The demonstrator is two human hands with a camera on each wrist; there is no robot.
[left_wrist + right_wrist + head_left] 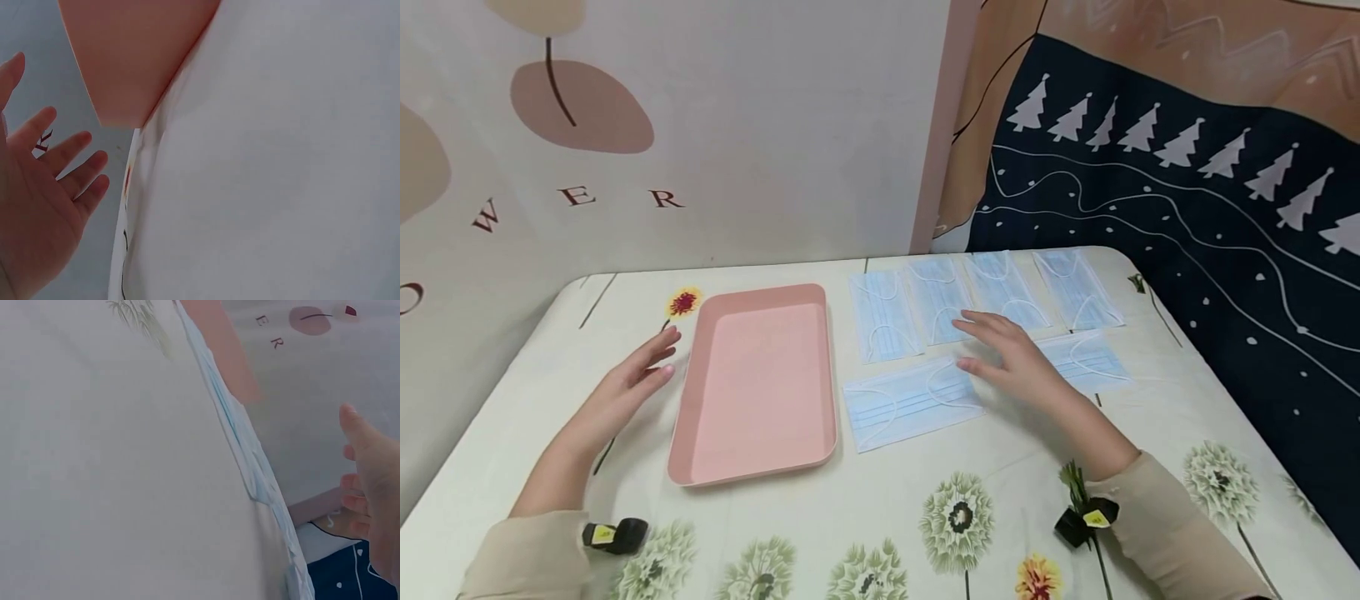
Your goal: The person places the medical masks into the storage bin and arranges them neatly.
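Left of the shallow pink rectangular tray (756, 358), the left hand (617, 396) holds nothing, fingers loosely spread; the left wrist view cuts it off. Right of the tray, the right hand (1015, 358), relaxed and empty, partly hides the white-looped, light-blue pleated face masks (910, 406) lying flat.

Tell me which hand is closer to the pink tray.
The left. The left hand is just left of the pink tray; the right hand is farther off to its right, over the blue masks.
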